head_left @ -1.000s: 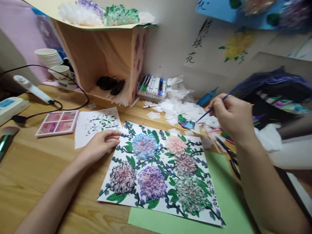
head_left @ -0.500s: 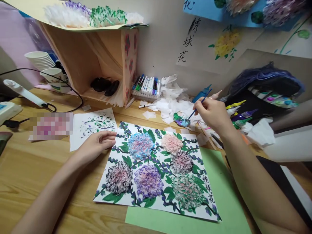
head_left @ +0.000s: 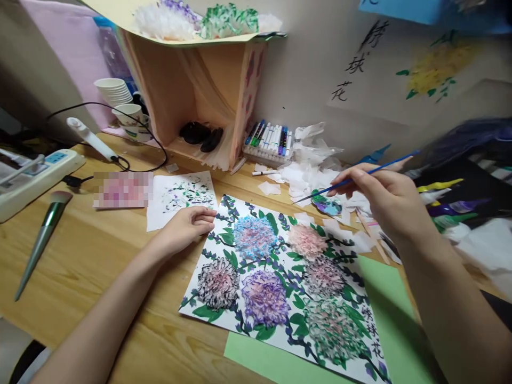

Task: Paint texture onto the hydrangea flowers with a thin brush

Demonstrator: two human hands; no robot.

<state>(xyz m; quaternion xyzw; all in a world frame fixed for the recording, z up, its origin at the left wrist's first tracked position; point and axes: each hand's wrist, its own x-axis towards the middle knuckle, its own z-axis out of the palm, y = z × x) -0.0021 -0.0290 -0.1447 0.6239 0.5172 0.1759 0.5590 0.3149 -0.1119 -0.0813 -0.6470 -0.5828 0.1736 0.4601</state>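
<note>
Hands apart: right hand [head_left: 390,205] pinching a paintbrush [head_left: 352,180], left hand [head_left: 188,226] loosely curled on flower painting [head_left: 288,277].

Soft, even indoor light; edges bowed, right side perhaps motion-blurred.

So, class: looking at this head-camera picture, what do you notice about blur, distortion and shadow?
Head view: the flower painting and left hand are fairly sharp; the right edge, around the paint tubes, smears with blur; a pink patch is pixelated; the shelf leans from wide-angle distortion; light is soft, with a faint shadow under the right hand, which holds a brush.
</note>
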